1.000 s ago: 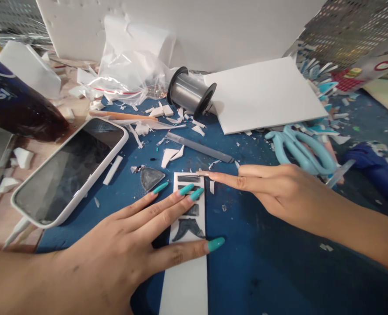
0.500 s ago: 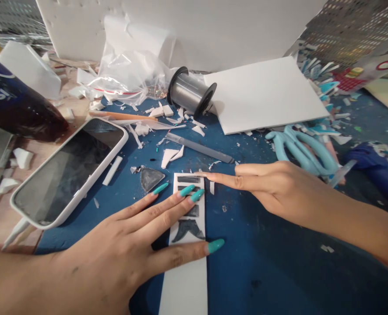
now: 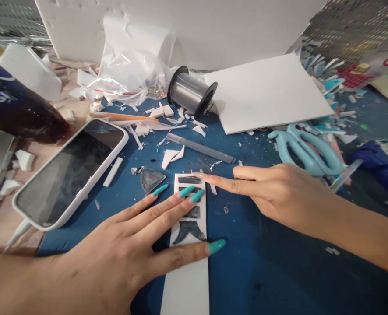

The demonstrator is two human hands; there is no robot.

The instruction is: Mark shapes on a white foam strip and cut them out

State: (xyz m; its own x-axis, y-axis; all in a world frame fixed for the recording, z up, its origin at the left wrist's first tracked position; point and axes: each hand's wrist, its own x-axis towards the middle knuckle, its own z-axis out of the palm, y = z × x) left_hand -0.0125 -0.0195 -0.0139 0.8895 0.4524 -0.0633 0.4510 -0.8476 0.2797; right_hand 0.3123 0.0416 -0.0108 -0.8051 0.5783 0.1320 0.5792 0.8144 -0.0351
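Note:
My left hand (image 3: 138, 236) lies flat with its fingers spread across a white foam strip (image 3: 185, 280). Its long nails are turquoise, and the fingers cover part of several dark grey pieces on the strip. A curved dark piece (image 3: 189, 229) shows between thumb and forefinger; a narrow dark bar (image 3: 189, 180) is at the far end. My right hand (image 3: 273, 188) reaches in from the right, index finger stretched out to the strip's far right corner, the other visible finger bent. Nothing held shows in it. Left of the strip lies a loose, rounded dark piece (image 3: 152, 179).
A grey craft knife (image 3: 200, 148), a spool of clear line (image 3: 191, 92) and foam scraps lie beyond the strip. Light-blue scissors (image 3: 307, 151) and a white sheet (image 3: 269, 96) are to the right. At left are a phone (image 3: 72, 173) and a Pepsi bottle (image 3: 16, 100).
The whole view has shifted very slightly. Both hands keep nearly the same place; my right index fingertip sits a touch further left along the strip's far edge.

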